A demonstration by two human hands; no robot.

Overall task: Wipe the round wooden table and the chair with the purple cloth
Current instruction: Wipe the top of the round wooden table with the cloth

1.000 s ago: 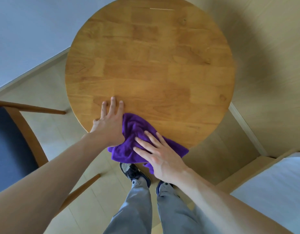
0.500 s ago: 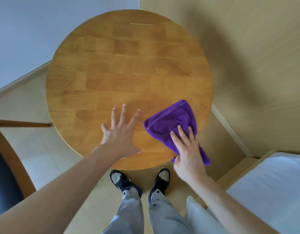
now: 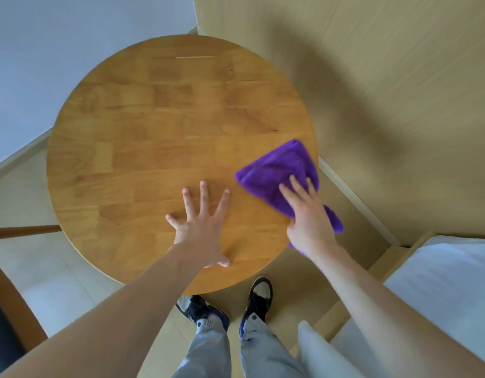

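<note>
1. Purple cloth (image 3: 276, 170) under the right hand (image 3: 308, 219): fingers straight, pressing it flat to the wood, nothing curled round it.
2. Bunched into a rough wedge, long axis running from the near-right rim up toward the far right; tail hanging off the edge below the wrist.
3. Lying at the right rim of the table (image 3: 154, 132), so nearly all the unwiped-looking top stretches left and away from the grip; probably a sweep leftward or toward the far side next.
4. Left hand (image 3: 200, 230) spread wide, palm down on the wood just beside the cloth, holding nothing; nearer to the middle of the top, yet the right one alone on the cloth.
5. Surface: round, pieced blocks of warm wood, bare apart from the 2 hands and the cloth; 1 pale streak near the far edge.
6. Chair (image 3: 15, 309) at the lower left, curved wooden frame and dark seat, well apart from the cloth; by the look of things, not yet its turn.
7. Room: pale wall at upper left, wood-toned panel at right, light floor, white bedding (image 3: 448, 285) at lower right, 2 shoes below the near rim.
</note>
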